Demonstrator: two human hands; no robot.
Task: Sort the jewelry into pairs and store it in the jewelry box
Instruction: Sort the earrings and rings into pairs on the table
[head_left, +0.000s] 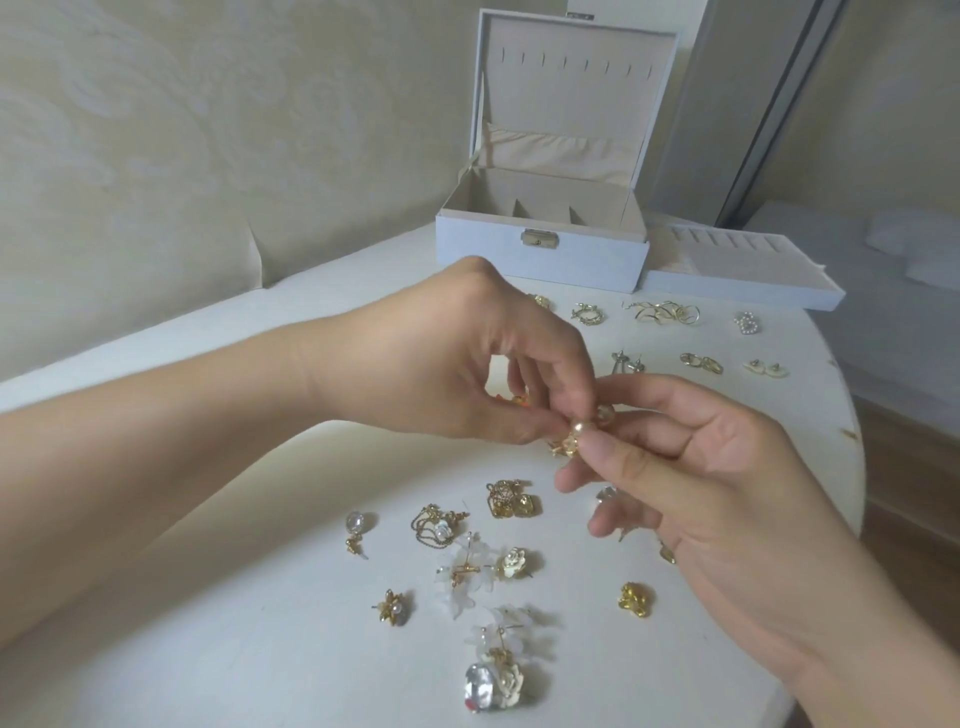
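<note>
Both hands, left hand (467, 364) and right hand (691, 467), pinch a glossy round pearl earring (587, 428) with gold metal above the smooth white worktop (260, 649); matte jewelry box (540, 249) open behind

A white jewelry box (540, 254) stands open at the far edge of the table, its lid upright, beige lining and dividers showing, a metal clasp on the front. Its removable tray (737, 283) lies just to its right. Gold earrings in sorted pairs (670, 312) lie in rows near the box. Nearer, unsorted pieces (511, 501) are scattered: gold flowers, white petal drops, a clear crystal stud (480, 686). A pearl-and-gold earring (582, 431) is held above the table between the fingertips.
</note>
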